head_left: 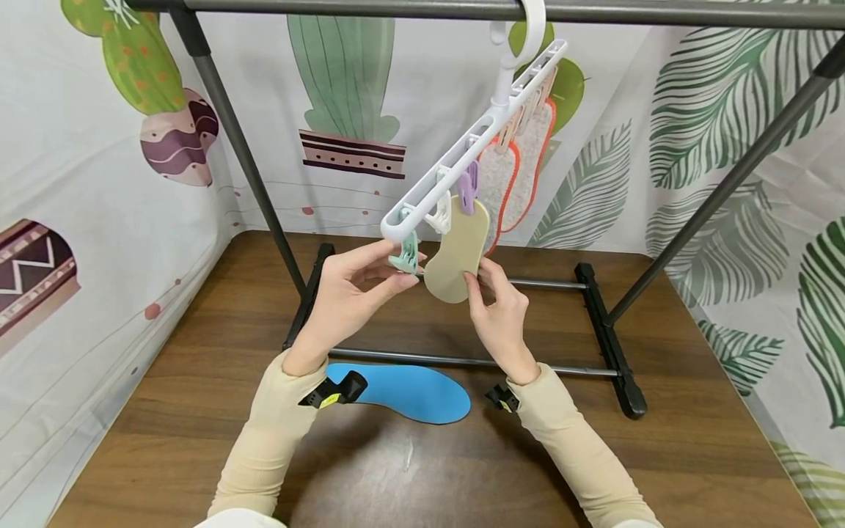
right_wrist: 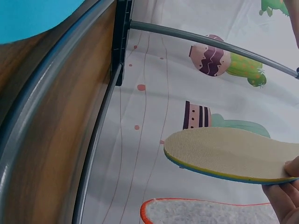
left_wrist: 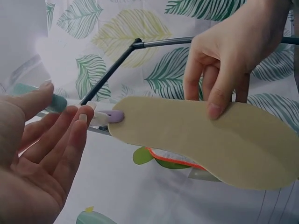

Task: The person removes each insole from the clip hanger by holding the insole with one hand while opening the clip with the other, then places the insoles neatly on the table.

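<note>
A beige insole (head_left: 455, 253) hangs from a purple clothespin (head_left: 468, 188) on a white clip hanger (head_left: 455, 165). My right hand (head_left: 498, 312) pinches the insole's edge between thumb and fingers, low on its right side. My left hand (head_left: 353, 290) is at the hanger's near end, around the teal clothespin (head_left: 408, 253). In the left wrist view its thumb and fingers are spread apart, and the teal clothespin (left_wrist: 58, 103) shows behind the thumb. A white clothespin (head_left: 440, 213) hangs between the teal and purple ones. The right wrist view shows the insole's blue and yellow edge.
Grey insoles with orange trim (head_left: 528, 165) hang farther along the hanger from pinkish clothespins. The hanger hooks over the rack's dark top bar (head_left: 343, 7). A blue insole (head_left: 416, 392) lies on the wooden table (head_left: 396, 484), below my wrists. Rack feet (head_left: 610, 345) stand on the table.
</note>
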The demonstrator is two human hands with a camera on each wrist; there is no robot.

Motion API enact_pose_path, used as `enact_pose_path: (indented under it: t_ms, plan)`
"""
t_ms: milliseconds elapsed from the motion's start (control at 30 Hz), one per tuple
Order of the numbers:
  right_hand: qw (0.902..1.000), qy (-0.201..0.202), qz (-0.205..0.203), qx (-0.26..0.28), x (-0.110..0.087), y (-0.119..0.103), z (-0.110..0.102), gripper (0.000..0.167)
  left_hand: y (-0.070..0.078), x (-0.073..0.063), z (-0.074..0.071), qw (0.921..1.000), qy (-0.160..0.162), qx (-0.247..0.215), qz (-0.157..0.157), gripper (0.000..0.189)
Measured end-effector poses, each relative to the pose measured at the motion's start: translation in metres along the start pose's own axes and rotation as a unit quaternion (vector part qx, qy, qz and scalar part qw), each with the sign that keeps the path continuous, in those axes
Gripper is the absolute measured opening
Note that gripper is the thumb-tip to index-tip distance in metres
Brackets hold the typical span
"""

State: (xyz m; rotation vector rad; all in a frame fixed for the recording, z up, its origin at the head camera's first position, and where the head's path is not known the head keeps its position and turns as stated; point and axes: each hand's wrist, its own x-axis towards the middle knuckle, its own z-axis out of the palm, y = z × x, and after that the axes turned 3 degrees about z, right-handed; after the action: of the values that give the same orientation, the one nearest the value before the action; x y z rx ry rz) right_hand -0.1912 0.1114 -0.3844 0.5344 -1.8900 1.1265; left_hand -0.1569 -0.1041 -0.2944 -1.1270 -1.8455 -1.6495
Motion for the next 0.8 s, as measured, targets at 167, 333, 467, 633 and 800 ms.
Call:
enact_pose_path:
  t_ms: [167, 333, 467, 633, 800]
  plan:
    - [1.0, -0.001, 0.0, -0.002, 0.0, 0.0, -0.001, 0.026, -0.005, 0.0, -0.001, 0.9995, -0.016, 0.025, -0.008, 0.038]
    - [1.0, 0.003, -0.001, -0.001, 0.0, -0.001, -0.001, 0.027, -0.012, 0.001, -0.001, 0.9953, -0.018, 0.085, -0.042, 0.027]
    - [1.0, 0.003, -0.001, -0.003, -0.001, -0.001, -0.001, 0.027, -0.019, 0.003, -0.001, 0.9904, -0.003, 0.12, -0.068, 0.02]
    - [1.0, 0.003, -0.003, -0.006, -0.002, 0.001, -0.002, 0.027, -0.028, 0.008, -0.001, 0.9889, 0.014, 0.123, -0.082, 0.022]
    - [1.0, 0.002, -0.003, -0.004, -0.002, 0.002, -0.002, 0.026, -0.036, 0.013, 0.002, 0.9889, 0.019, 0.118, -0.089, 0.025]
